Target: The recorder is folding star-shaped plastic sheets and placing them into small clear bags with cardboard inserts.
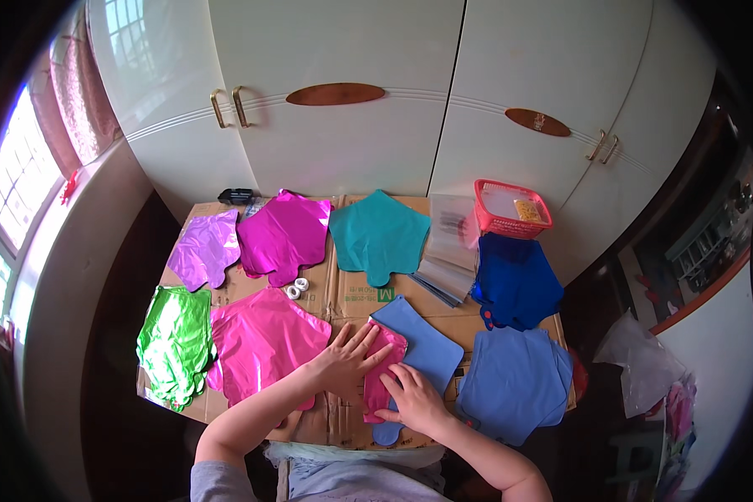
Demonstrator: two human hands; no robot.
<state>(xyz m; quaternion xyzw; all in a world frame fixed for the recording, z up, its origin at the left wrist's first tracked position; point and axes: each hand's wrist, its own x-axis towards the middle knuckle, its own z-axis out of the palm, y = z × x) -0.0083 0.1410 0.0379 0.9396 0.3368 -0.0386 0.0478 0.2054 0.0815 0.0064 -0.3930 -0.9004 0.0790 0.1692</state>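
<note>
A folded pink foil balloon lies flat on top of a blue foil balloon at the near middle of the cardboard. My left hand rests flat with spread fingers on the pink foil's left side. On its right side, my right hand touches the foil with fingertips and thumb apart. Left of them is a stack of flat pink foil balloons, partly under my left forearm. To the right are more blue foil balloons. The palms hide part of the folded piece.
Green, lilac, magenta, teal and dark blue foil balloons surround the work spot. White ribbon rolls, clear plastic sleeves and a red basket sit on the cardboard. Cabinets stand behind.
</note>
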